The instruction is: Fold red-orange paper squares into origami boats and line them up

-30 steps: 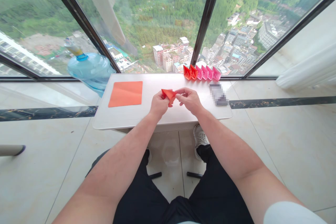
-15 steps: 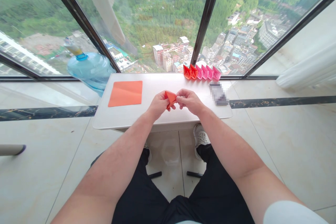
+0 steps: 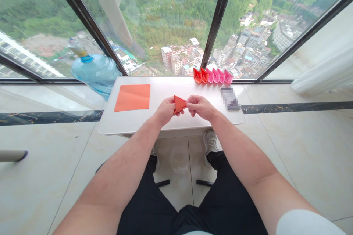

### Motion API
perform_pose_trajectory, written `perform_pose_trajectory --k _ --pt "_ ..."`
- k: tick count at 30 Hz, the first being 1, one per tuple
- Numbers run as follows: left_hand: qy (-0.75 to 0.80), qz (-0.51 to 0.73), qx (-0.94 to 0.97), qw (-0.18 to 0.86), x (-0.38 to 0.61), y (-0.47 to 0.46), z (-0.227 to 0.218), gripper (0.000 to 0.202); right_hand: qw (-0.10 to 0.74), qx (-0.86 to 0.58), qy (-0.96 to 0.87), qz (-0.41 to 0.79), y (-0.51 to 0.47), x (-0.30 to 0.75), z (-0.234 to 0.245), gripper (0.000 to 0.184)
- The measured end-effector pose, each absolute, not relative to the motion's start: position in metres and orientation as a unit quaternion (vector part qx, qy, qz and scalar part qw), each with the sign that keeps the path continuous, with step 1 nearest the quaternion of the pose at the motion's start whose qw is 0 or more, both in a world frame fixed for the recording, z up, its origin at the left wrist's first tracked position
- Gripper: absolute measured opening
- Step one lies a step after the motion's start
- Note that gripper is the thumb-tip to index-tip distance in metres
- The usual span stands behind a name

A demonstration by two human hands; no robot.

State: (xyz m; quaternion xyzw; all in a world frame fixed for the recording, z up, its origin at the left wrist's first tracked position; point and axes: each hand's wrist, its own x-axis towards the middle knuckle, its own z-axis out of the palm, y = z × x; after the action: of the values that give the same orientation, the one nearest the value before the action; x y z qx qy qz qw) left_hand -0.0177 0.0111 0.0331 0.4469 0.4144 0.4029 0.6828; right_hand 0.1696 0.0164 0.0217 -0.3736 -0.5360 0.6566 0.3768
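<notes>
Over the front half of the white table point(image 3: 132, 119), a small orange piece of folded paper point(image 3: 179, 104) is held between both hands. My left hand point(image 3: 166, 111) grips its left side, with fingers behind and below it. At the paper's right corner, my right hand point(image 3: 199, 107) pinches with thumb and index finger. The paper shows a triangular face with its narrow end toward the right. A flat stack or sheet of orange paper point(image 3: 132, 97) lies on the table to the left of my left hand.
Several red and pink folded paper pieces point(image 3: 213, 76) stand in a row along the table's back edge. A pixelated phone-like object point(image 3: 230, 98) lies near the right end. Behind the left corner stands a large blue water bottle point(image 3: 95, 71), beside the window frame point(image 3: 217, 22).
The folded paper has turned slightly in my hands, so more of its flat triangular face shows. My right hand has shifted a little to the right.
</notes>
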Motion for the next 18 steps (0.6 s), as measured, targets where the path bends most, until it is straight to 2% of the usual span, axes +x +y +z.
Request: perform_pose_trajectory --k 8,14,18 --pt "0.409 0.408 0.447 0.683 -0.0167 0.0089 0.0342 0.023 0.357 -0.358 -0.553 0.663 0.0130 0.1693 0.0272 0.042" --pt "0.395 0.408 0.440 0.696 -0.0152 0.0089 0.0335 0.034 0.382 -0.369 -0.519 0.669 0.0131 0.1685 0.0285 0.040" --pt "0.401 0.408 0.436 0.695 -0.0155 0.0094 0.0320 0.037 0.417 -0.394 -0.545 0.612 0.0137 0.1665 0.0281 0.033"
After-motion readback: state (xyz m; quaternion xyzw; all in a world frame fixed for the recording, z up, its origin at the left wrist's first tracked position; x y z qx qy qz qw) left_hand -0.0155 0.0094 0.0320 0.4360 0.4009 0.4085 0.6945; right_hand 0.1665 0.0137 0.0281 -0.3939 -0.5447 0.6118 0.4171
